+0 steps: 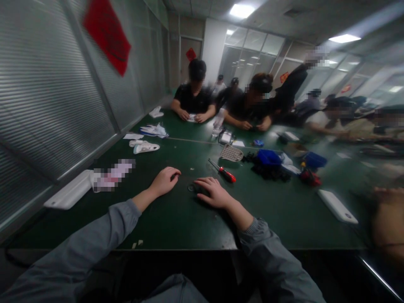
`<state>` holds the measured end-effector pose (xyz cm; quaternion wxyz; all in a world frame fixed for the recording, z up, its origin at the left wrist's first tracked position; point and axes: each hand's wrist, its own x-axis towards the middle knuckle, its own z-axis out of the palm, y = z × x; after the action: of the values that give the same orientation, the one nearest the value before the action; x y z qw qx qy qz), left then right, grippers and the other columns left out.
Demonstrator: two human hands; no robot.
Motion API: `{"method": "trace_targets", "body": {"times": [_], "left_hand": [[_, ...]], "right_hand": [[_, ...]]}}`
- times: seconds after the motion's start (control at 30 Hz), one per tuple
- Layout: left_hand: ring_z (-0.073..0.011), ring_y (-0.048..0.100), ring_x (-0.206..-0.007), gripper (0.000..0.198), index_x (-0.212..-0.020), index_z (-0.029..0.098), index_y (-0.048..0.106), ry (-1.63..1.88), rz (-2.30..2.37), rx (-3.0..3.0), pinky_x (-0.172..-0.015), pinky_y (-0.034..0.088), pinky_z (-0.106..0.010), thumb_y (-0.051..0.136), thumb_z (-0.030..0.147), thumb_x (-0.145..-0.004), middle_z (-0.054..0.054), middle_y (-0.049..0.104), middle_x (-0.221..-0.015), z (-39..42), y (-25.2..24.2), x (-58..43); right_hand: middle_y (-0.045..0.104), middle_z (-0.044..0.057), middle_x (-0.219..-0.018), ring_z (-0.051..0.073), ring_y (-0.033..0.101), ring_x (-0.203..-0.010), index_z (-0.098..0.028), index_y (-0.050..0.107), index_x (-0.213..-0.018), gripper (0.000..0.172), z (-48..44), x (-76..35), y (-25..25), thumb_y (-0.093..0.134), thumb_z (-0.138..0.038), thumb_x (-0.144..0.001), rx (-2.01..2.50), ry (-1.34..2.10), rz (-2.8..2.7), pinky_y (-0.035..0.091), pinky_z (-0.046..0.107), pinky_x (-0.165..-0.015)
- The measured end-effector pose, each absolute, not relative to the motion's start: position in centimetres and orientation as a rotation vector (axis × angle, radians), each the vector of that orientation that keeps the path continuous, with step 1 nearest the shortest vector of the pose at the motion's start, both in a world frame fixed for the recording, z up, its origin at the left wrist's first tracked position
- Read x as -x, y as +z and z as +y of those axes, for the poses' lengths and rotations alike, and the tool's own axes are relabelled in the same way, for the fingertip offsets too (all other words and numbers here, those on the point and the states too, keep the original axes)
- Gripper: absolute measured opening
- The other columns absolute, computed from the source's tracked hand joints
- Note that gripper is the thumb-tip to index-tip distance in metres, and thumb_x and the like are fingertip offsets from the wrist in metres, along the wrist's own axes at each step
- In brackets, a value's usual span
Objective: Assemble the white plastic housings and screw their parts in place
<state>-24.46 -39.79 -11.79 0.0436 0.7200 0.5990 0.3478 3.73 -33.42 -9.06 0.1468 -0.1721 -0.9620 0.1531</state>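
At the middle of the green counter (176, 227), the right hand (217, 194) rests with its fingers loosely parted, just beside a small dark ring (190, 188). Opposite it, the left hand (164, 182) has curled fingers; whether they grasp anything, I cannot tell. Beyond the right hand lies a red-handled screwdriver (228, 174), then a pale perforated piece (232, 153); farther back sits a person in black (194, 100).

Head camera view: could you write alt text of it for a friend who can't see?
A person's left hand and right hand are at a green table, a small dark round piece by the right fingertips. A red-handled screwdriver lies just beyond; people in dark tops sit farther back.
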Motion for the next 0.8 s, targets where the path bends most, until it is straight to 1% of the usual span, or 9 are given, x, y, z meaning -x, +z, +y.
{"method": "trace_targets", "body": {"times": [0.1,0.17,0.3,0.5,0.67,0.8], "left_hand": [[-0.0249,0.061,-0.105,0.022,-0.100,0.020,0.068,1.038,1.822,-2.209,-0.095,0.050,-0.043,0.048,0.022,-0.091,-0.008,0.069,-0.103,-39.8,-11.9,24.4],[-0.0248,0.061,-0.104,0.022,-0.100,0.020,0.068,1.026,1.814,-2.212,-0.095,0.050,-0.042,0.048,0.022,-0.091,-0.008,0.068,-0.104,-39.9,-11.8,24.3],[-0.0250,0.061,-0.104,0.022,-0.100,0.018,0.068,0.999,1.817,-2.203,-0.095,0.050,-0.043,0.049,0.023,-0.090,-0.009,0.068,-0.104,-40.0,-11.5,24.2],[-0.0253,0.062,-0.104,0.022,-0.101,0.019,0.068,0.967,1.807,-2.198,-0.094,0.050,-0.043,0.049,0.024,-0.090,-0.009,0.068,-0.105,-39.8,-11.8,24.5],[-0.0250,0.062,-0.104,0.021,-0.098,0.019,0.068,0.981,1.774,-2.226,-0.094,0.050,-0.043,0.049,0.024,-0.090,-0.008,0.069,-0.103,-39.5,-12.3,24.7],[-0.0250,0.061,-0.105,0.022,-0.099,0.020,0.068,0.973,1.777,-2.213,-0.094,0.050,-0.043,0.049,0.024,-0.091,-0.008,0.069,-0.104,-39.7,-12.2,24.6]], "right_hand": [[0.045,0.007,-0.151,0.030,0.040,-0.135,-0.031,0.043,-0.147,0.057,-34.4,-3.1,-9.1,0.053,-0.052,-0.096,0.399,0.416,-2.837,0.032,0.049,-0.109],[0.044,0.007,-0.153,0.030,0.039,-0.136,-0.031,0.044,-0.147,0.058,-34.6,-2.8,-9.4,0.052,-0.055,-0.095,0.386,0.389,-2.871,0.030,0.050,-0.111],[0.047,0.007,-0.151,0.030,0.040,-0.136,-0.030,0.049,-0.144,0.054,-33.6,-3.1,-9.9,0.049,-0.055,-0.097,0.494,0.361,-2.870,0.030,0.050,-0.111],[0.048,0.010,-0.149,0.029,0.039,-0.136,-0.025,0.045,-0.147,0.054,-31.3,-4.5,-10.3,0.044,-0.052,-0.100,0.760,0.337,-2.750,0.031,0.050,-0.110],[0.049,0.012,-0.148,0.029,0.042,-0.134,-0.023,0.045,-0.146,0.056,-30.3,-5.0,-10.8,0.047,-0.053,-0.098,0.853,0.371,-2.679,0.034,0.051,-0.108],[0.053,0.012,-0.143,0.029,0.044,-0.131,-0.022,0.048,-0.143,0.054,-29.7,-5.3,-11.1,0.049,-0.052,-0.097,0.897,0.385,-2.622,0.034,0.050,-0.108]]}}
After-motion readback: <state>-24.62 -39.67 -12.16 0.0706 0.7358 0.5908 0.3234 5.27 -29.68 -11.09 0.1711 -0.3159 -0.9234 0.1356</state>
